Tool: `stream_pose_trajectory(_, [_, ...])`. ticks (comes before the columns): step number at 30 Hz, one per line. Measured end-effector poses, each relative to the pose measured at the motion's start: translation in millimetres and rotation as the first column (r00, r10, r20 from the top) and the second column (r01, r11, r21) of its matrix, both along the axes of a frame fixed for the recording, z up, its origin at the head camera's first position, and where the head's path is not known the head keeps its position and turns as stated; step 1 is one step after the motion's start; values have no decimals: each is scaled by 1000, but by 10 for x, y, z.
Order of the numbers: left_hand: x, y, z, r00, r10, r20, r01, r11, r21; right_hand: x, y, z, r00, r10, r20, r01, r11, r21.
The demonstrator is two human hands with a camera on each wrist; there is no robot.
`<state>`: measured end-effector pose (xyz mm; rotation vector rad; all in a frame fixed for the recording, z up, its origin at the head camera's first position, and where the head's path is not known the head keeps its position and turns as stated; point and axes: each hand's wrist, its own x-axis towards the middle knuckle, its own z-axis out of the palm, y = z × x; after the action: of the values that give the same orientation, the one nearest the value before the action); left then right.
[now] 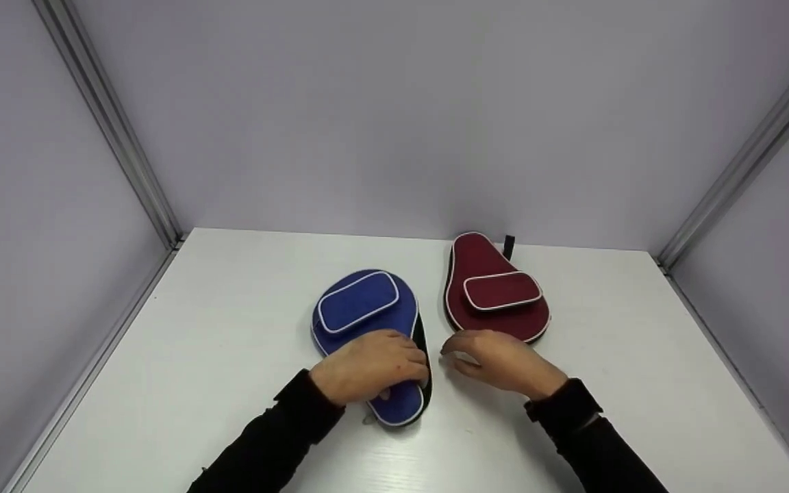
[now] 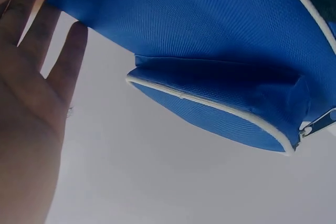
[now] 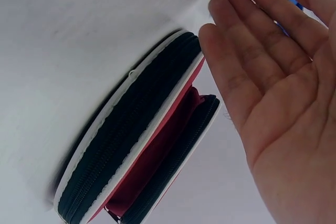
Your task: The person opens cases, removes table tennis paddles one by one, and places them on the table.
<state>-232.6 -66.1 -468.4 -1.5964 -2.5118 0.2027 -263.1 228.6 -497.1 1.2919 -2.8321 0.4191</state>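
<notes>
A blue table tennis bat case (image 1: 360, 329) with white piping lies on the table, its narrow end toward me. My left hand (image 1: 374, 366) grips it across the narrow part, with the fingers bent over its right edge. In the left wrist view, the blue fabric (image 2: 184, 24) covers the fingertips. The right hand (image 1: 501, 363) holds nothing; its fingers are loosely bent, between the blue case and a dark red bat case (image 1: 480, 322). In the right wrist view, that hand's palm (image 3: 294, 114) faces the camera beside the red case's zipped side (image 3: 121, 129).
The red case lies farther back and to the right, narrow end toward the back wall (image 1: 394, 123), with a black strap (image 1: 509, 246) at its side. Both cases have a raised front pocket. Panels with metal corner posts border the white table (image 1: 230, 308).
</notes>
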Motion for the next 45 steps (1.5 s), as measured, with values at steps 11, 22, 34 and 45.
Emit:
stream_pose_trajectory(11, [35,-59,153,993,-21,-115,28,998,56,68,-122,-39,981,127,-146,-115,990,86])
stream_pose_trajectory(22, [-25,-163,281,984,-15,-177,30,996,83,145,-158,-19,983,134,-126,-111,978,177])
stream_pose_trajectory(34, [-131,-324,317,979,6,-203,23,990,139,181,-233,-14,963,148,-224,-117,982,147])
stream_pose_trajectory(45, [-264,-401,244,965,77,-250,-26,979,201,129,-146,-14,960,1,-280,36,991,130])
